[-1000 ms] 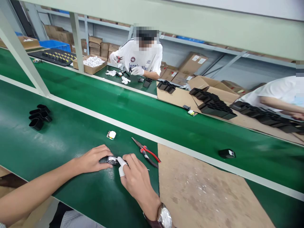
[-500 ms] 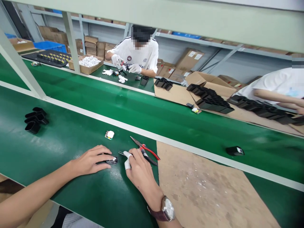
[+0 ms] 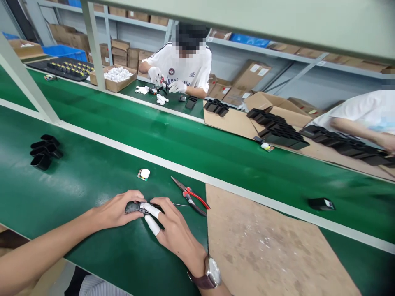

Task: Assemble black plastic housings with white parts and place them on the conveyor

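My left hand point(image 3: 123, 209) is closed around a small black plastic case point(image 3: 132, 207), which lies on its side on the green bench. White and metallic parts show at the case's right end. My right hand point(image 3: 171, 224), with white finger cots on two fingers, presses thumb and fingers to that end. A thin metal tool, apparently tweezers point(image 3: 182, 205), sticks out past the right hand; whether the hand holds it is hidden. Just beyond the hands sits a small circuit board with a white blob point(image 3: 144, 174). Red-and-black long-nose pliers point(image 3: 191, 196) lie to the right.
Several empty black cases point(image 3: 45, 152) stand at left. A cardboard sheet point(image 3: 262, 238) covers the bench at right. Behind a pale rail point(image 3: 132, 152) runs a green belt carrying a black case point(image 3: 321, 204). Two co-workers sit across, near rows of black cases point(image 3: 280, 131).
My right hand has come left onto the case's end, and the tweezers no longer point left from its fingers. My left hand now wraps the case. The case on the belt has moved right.
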